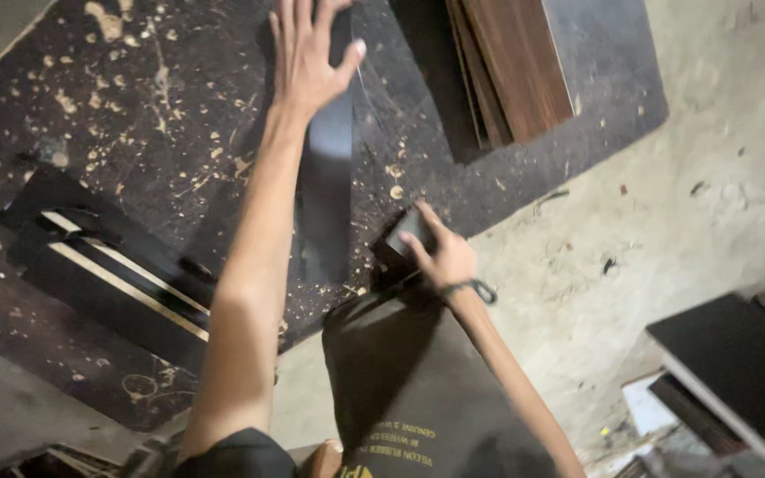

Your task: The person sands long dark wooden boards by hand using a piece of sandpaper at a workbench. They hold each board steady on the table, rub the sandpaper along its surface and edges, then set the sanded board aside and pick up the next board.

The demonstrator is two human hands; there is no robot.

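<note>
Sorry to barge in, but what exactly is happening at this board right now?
A person leans over a dark, sawdust-strewn board on the floor. Their left hand lies flat with spread fingers on a long dark strip, and their right hand grips a small dark block at the strip's near end. Wood-grain panels lie stacked beyond.

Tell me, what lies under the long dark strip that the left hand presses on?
The long dark glossy strip lies on a dark board scattered with pale wood chips. The left hand covers its far end; whatever is directly beneath the strip is hidden.
</note>
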